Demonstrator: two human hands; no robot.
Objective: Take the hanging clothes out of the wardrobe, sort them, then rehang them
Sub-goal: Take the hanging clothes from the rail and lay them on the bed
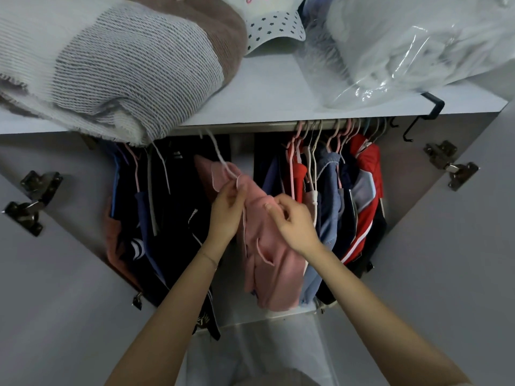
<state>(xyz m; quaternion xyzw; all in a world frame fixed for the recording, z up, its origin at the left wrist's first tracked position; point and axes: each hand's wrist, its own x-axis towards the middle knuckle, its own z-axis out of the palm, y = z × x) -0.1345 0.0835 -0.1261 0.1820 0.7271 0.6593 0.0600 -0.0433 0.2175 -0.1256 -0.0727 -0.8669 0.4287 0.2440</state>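
Observation:
A pink garment [267, 263] hangs on a white hanger [220, 154] from the wardrobe rail [250, 126], in the gap between two groups of clothes. My left hand [227, 210] pinches the garment's top edge near the hanger. My right hand [292, 221] grips the pink fabric at the shoulder, just to the right. Dark navy and black clothes [167, 218] hang to the left. Red, blue and denim clothes [348, 196] hang packed together on the right.
A shelf [278, 101] above the rail carries a folded knitted blanket [111, 68], a dotted cap [276, 29] and a plastic-wrapped bundle [404, 43]. Both wardrobe doors stand open, with hinges [33, 201] left and right. A black hook [426, 115] hangs off the shelf edge.

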